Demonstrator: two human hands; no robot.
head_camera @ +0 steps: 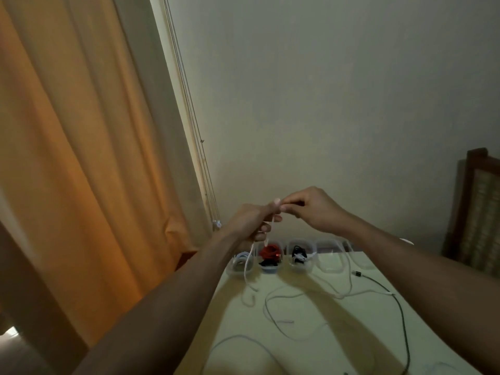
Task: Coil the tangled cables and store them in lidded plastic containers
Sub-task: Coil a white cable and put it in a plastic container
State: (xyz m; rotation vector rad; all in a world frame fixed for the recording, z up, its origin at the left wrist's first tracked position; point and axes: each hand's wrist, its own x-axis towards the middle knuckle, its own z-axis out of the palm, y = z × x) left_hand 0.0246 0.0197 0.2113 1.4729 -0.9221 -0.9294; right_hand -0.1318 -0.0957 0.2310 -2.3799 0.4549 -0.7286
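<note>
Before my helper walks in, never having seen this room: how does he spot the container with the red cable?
On the pale table beside the orange curtain, clear containers line the far edge. That container is second from the left, the only one holding a red cable; the left neighbour holds white cable, the right neighbour black and white.

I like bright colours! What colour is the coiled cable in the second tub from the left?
Red. The coiled cable shows best in the head view.

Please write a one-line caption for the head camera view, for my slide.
Left hand and right hand hold a white cable above the table, plastic containers behind.
</note>
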